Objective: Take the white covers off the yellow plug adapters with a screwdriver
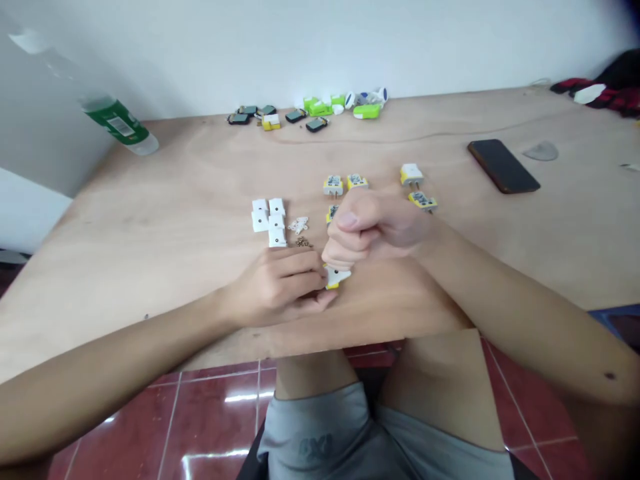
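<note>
My left hand (280, 283) lies on the plywood table (150, 220) and pinches a small white and yellow plug (336, 277) at its fingertips. Just above it my right hand (370, 230) is closed in a fist over the plug, with fingers wrapped round something hidden, pressing down onto the plug. Beside my hands lie several white plug covers (269, 220), a few small white clips (299, 224) and tiny brass screws (303, 243). Several open yellow plug halves (345, 183) sit behind my right hand.
Two more yellow and white plug parts (417, 187) lie to the right. A dark phone (503, 165) rests at the right. Green, white and dark plug parts (320, 110) line the far edge by the wall. A green bottle (120, 125) lies at the far left.
</note>
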`<act>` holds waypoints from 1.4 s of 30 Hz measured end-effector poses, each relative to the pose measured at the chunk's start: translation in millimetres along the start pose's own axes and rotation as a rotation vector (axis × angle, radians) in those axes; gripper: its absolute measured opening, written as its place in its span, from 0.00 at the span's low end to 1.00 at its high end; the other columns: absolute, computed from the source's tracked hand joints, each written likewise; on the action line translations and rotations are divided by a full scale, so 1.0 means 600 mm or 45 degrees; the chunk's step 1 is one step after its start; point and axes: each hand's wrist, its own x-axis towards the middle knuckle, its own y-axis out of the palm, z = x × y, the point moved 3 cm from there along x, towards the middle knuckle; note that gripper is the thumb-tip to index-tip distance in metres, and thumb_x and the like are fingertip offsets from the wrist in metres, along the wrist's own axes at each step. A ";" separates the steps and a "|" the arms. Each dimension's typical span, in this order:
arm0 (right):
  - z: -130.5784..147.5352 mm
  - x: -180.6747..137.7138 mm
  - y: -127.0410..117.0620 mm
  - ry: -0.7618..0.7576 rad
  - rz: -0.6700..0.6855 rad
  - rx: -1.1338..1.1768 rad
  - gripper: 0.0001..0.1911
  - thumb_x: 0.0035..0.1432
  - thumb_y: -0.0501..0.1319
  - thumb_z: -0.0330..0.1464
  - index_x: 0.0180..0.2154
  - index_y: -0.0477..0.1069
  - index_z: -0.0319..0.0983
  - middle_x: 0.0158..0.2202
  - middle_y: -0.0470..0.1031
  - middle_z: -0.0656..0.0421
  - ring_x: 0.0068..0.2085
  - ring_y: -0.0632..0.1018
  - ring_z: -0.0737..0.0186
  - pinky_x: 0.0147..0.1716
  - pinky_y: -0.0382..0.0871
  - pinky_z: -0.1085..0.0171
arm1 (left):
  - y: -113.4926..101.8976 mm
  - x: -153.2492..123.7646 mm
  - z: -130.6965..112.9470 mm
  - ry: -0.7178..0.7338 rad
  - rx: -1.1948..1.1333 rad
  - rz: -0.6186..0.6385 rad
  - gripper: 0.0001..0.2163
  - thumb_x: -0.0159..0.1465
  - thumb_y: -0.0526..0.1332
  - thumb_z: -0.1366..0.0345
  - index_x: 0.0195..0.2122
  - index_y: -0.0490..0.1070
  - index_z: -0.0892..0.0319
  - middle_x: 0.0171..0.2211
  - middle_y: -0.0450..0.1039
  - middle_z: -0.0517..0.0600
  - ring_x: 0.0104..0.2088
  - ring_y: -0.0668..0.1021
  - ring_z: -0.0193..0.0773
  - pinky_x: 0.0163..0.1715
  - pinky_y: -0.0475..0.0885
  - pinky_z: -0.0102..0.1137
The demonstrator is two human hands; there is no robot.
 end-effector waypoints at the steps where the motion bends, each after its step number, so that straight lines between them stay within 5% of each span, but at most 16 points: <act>1: 0.000 0.000 0.000 -0.003 0.008 0.000 0.30 0.85 0.54 0.39 0.25 0.54 0.43 0.21 0.48 0.67 0.23 0.55 0.67 0.28 0.56 0.61 | 0.000 0.000 0.000 -0.003 -0.006 0.008 0.07 0.73 0.75 0.69 0.43 0.78 0.58 0.35 0.84 0.49 0.33 0.86 0.37 0.36 0.81 0.32; 22: -0.004 0.001 -0.003 0.020 -0.057 0.022 0.35 0.86 0.56 0.49 0.24 0.54 0.44 0.20 0.48 0.68 0.23 0.55 0.67 0.27 0.56 0.62 | -0.004 0.000 0.003 -0.002 -0.055 0.056 0.07 0.76 0.75 0.64 0.43 0.78 0.57 0.36 0.83 0.49 0.35 0.85 0.37 0.36 0.80 0.32; 28: 0.009 -0.003 0.003 0.087 -0.164 -0.077 0.33 0.89 0.46 0.45 0.26 0.55 0.43 0.23 0.50 0.66 0.25 0.54 0.66 0.29 0.54 0.62 | -0.002 -0.003 0.005 0.002 -0.060 0.045 0.07 0.75 0.75 0.64 0.43 0.79 0.59 0.37 0.82 0.50 0.34 0.85 0.38 0.36 0.79 0.33; 42: 0.002 0.002 0.010 0.033 -0.151 -0.078 0.33 0.89 0.46 0.40 0.25 0.52 0.44 0.22 0.44 0.68 0.23 0.50 0.67 0.27 0.49 0.60 | -0.004 0.001 0.006 0.001 -0.067 0.072 0.10 0.76 0.75 0.59 0.43 0.79 0.58 0.36 0.83 0.50 0.35 0.85 0.39 0.38 0.80 0.35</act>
